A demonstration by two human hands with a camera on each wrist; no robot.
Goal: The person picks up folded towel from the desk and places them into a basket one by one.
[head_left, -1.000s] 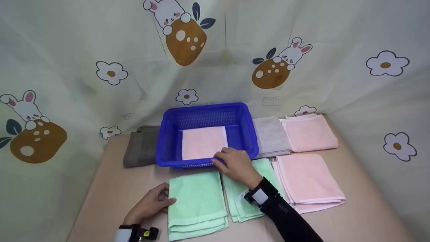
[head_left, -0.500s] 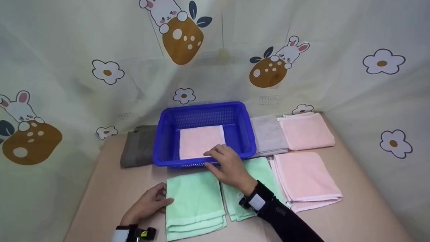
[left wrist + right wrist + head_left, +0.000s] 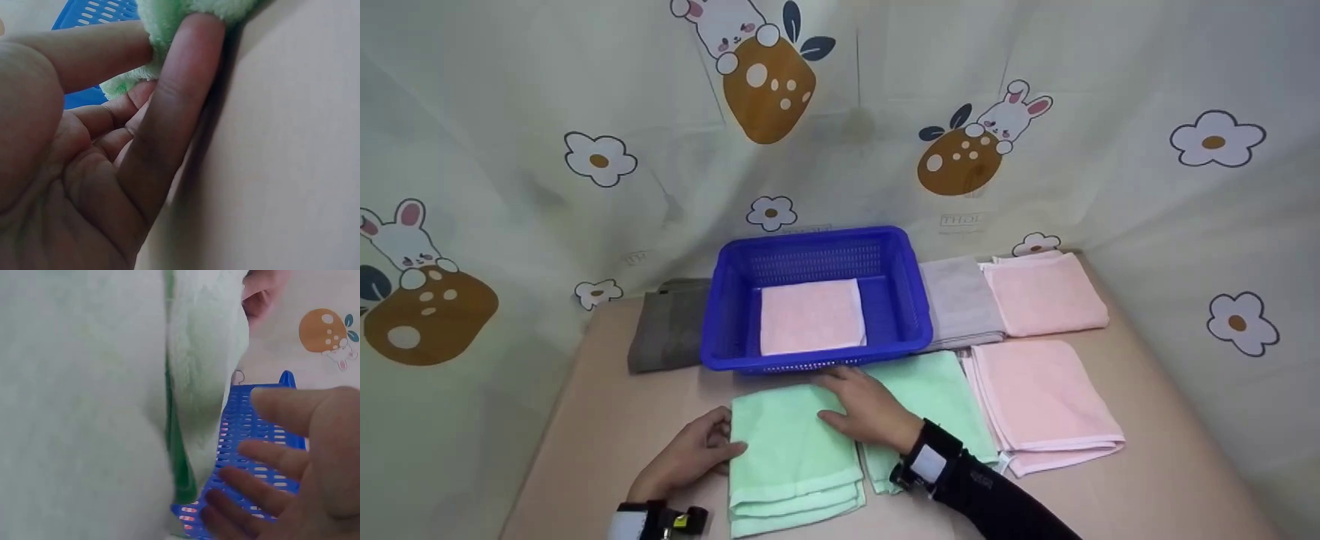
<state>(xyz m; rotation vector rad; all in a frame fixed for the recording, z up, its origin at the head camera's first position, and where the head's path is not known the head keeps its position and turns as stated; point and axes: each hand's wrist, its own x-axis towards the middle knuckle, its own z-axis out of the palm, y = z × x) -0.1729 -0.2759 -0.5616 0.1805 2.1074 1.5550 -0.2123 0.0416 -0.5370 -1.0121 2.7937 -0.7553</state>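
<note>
A folded green towel (image 3: 795, 442) lies in front of the blue basket (image 3: 817, 363). My left hand (image 3: 690, 454) pinches its left edge, thumb on top; in the left wrist view the green terry edge (image 3: 163, 28) sits between thumb and fingers. Over the towel's upper right corner hovers my right hand (image 3: 866, 409), fingers spread and relaxed. The right wrist view shows those fingers (image 3: 264, 489) apart from the green cloth, with the basket behind. A second green towel (image 3: 937, 397) is partly hidden under the right forearm. Inside the basket rests a folded pink towel (image 3: 812, 317).
A dark grey towel (image 3: 669, 330) lies left of the basket. To its right are a light grey towel (image 3: 962, 300) and a pink towel (image 3: 1046, 294), with another pink towel (image 3: 1046, 397) in front. A patterned curtain (image 3: 870, 150) hangs behind the table.
My right hand has left the basket's front rim and come down toward the near green towel's upper right corner. The left hand stays at the towel's left edge.
</note>
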